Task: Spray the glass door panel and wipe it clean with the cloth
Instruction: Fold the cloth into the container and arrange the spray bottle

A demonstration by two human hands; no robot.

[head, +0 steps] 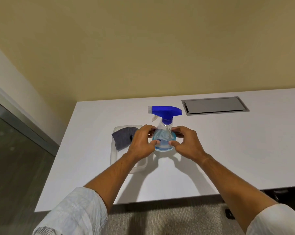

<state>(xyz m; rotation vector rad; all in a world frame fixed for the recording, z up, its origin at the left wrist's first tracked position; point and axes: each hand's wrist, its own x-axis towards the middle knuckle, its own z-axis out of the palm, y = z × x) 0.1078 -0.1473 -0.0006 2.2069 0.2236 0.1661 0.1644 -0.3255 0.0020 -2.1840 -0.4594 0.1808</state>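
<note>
A clear spray bottle (164, 133) with a blue trigger head and pale blue liquid stands upright on the white table (228, 150), its nozzle pointing left. My left hand (141, 143) and my right hand (187, 143) wrap around its lower body from both sides, thumbs at the front. A dark grey cloth (123, 137) lies crumpled in a clear plastic tray (112, 155) just left of the bottle, partly behind my left hand. The glass door panel (12, 158) fills the left edge of the view.
A grey metal cable hatch (214, 106) is set flush in the table at the back right. A beige wall rises behind the table. Grey carpet shows below the table's near edge, with a dark object at the far right.
</note>
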